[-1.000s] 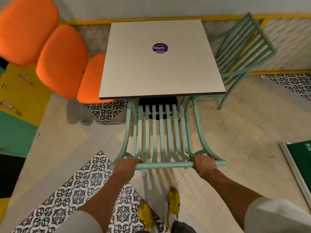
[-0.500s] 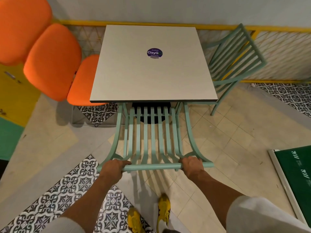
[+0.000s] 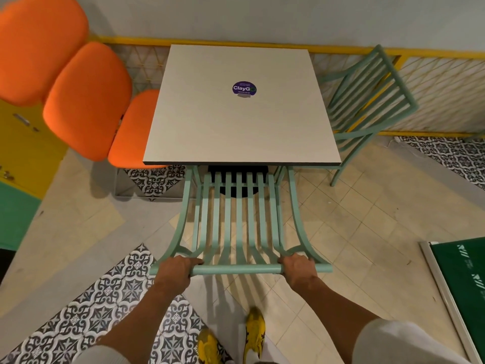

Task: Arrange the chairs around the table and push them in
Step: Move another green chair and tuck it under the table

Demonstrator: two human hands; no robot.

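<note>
A square pale table [image 3: 199, 122] with a round purple sticker stands against the wall. A mint-green slatted chair [image 3: 237, 222] faces it on the near side, its seat hidden under the tabletop and only the backrest showing. My left hand [image 3: 174, 270] grips the left end of the chair's top rail and my right hand [image 3: 298, 267] grips the right end. A second mint-green chair [image 3: 372, 101] stands to the right of the table, angled and close to the yellow railing, apart from the table edge.
An orange cushioned bench [image 3: 86, 95] runs along the table's left side. A yellow mesh railing [image 3: 441, 85] lines the back wall. A green board [image 3: 469, 282] lies on the floor at right. My yellow shoes [image 3: 231, 340] stand just behind the chair.
The chair has slid a little further under the table with both hands on its top rail, and I have stepped forward with it.
</note>
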